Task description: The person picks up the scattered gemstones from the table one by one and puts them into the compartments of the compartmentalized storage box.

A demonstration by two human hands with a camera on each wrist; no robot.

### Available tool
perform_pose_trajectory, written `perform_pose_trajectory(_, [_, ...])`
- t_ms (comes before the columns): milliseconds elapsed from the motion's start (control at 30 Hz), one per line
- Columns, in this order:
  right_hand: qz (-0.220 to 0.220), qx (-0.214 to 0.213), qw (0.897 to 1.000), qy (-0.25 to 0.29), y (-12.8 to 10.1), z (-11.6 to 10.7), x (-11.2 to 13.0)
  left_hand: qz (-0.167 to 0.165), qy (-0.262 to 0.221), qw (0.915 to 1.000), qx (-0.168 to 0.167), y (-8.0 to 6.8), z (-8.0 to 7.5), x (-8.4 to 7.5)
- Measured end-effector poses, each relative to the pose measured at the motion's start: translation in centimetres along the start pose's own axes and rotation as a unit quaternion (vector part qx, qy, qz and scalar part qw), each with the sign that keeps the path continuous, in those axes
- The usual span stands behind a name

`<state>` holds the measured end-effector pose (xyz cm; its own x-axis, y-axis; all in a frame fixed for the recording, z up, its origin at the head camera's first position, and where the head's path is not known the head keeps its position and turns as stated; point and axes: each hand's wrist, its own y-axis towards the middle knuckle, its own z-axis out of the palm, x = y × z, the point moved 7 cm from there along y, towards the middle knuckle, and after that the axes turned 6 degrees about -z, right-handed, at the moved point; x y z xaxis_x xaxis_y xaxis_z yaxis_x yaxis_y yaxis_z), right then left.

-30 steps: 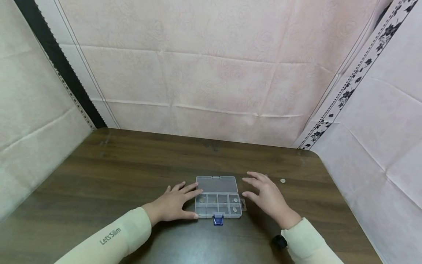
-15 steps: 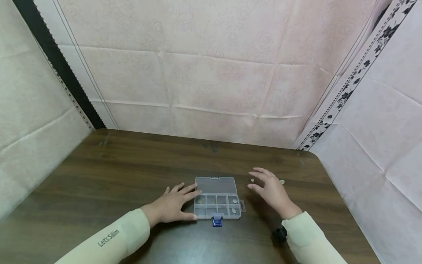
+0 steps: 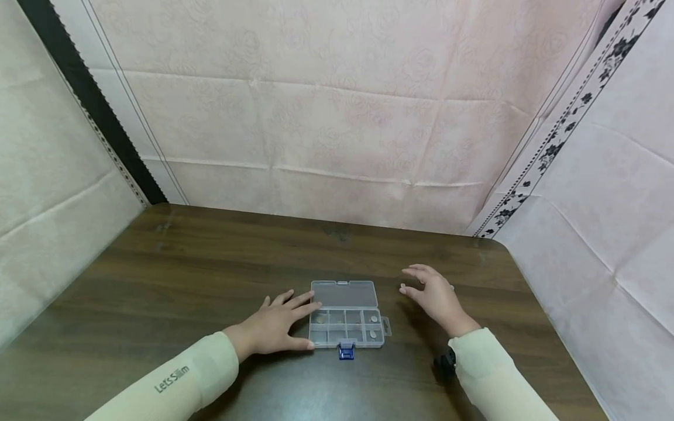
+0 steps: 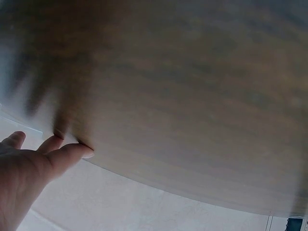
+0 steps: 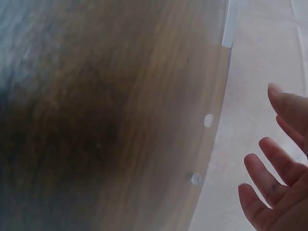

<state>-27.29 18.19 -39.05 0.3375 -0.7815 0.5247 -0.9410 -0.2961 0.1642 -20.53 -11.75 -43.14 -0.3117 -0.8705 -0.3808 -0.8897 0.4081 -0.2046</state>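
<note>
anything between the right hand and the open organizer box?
Only bare table between the right hand and the organizer box; head view shows it.

Table (image 3: 210, 275) under both hands – dark wood-grain, smooth, slight sheen. Box (image 3: 344, 327) touching the left hand (image 3: 276, 327) – clear plastic, glossy, lid (image 3: 344, 294) slightly frosted; latch (image 3: 346, 351) on its near edge is blue plastic. Small discs (image 5: 208, 120) on the table near the right hand (image 3: 434, 295) – pale, smooth; material unclear. Sleeves (image 3: 174, 380) behind the hands – cream knit cloth, matt. Backdrop (image 3: 337, 117) beyond the hands – pinkish cloth with embossed rose pattern, matt, creased.
</note>
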Motion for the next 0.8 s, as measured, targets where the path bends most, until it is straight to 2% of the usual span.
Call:
perform_pose_trajectory(433, [0.005,0.040,0.999,-0.004,1.0,1.0,-0.5,-0.002,0.000,1.0000,-0.001,0.1,0.0,0.1])
perform_pose_trajectory(800, [0.053,0.044,0.997,0.016,1.5,1.6,-1.6,0.000,0.003,1.0000,-0.005,0.1,0.0,0.0])
